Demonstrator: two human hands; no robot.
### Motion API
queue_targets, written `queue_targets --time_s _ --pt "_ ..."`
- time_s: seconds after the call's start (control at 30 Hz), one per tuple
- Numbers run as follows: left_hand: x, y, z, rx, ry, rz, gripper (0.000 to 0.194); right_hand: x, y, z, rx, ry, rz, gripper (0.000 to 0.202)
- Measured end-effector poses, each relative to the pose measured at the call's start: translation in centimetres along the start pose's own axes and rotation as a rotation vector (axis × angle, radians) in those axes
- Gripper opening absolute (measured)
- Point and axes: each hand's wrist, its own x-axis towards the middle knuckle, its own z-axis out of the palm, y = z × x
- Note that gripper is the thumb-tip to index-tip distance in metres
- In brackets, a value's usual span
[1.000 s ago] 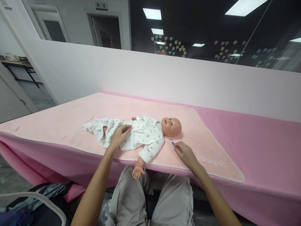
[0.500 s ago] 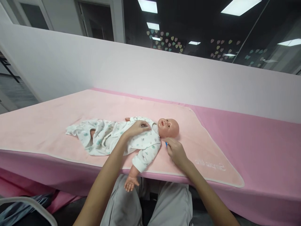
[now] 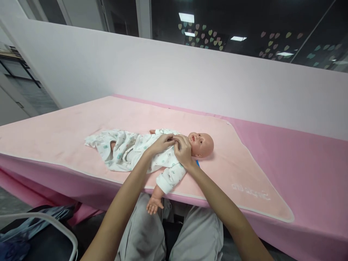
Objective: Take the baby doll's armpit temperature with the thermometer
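Note:
A baby doll (image 3: 202, 145) lies on its back with its head to the right, wearing a white printed baby outfit (image 3: 170, 159). My left hand (image 3: 161, 144) rests over the chest, fingers pinched at the front of the outfit near the neck. Beside it, my right hand (image 3: 183, 149) is bent with its fingertips closed at the same spot, almost touching the left fingertips. The exact bit of cloth between the fingers is hidden. A small blue piece (image 3: 197, 163) shows on the mat beside the doll's neck, partly behind my right wrist.
Under the doll is a peach mat (image 3: 244, 174) on a pink-covered table (image 3: 307, 174). One doll arm (image 3: 154, 203) hangs over the front edge, above my lap. A white partition (image 3: 174, 72) borders the back. A chair with dark cloth (image 3: 35, 224) stands at lower left.
My right hand has moved left from beside the doll's neck to its upper chest, meeting my left hand. The blue piece it was near now lies on the mat. The view has shifted slightly.

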Motion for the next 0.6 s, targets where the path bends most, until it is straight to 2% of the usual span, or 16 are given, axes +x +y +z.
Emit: queue_targets --time_s 0.2,0.43,0.6 --pt "0.06 0.11 0.26 -0.034 0.016 0.022 0.026 -0.78 0.23 0.05 -0.027 0.011 -0.02 0.039" --pt "-0.13 0.48 0.32 -0.121 0.027 -0.007 0.03 -0.64 0.46 0.16 0.03 0.118 0.014 0.027" --pt "-0.26 0.97 0.02 -0.119 -0.031 -0.002 0.031 -0.76 0.64 0.21 0.029 0.111 0.026 0.027"
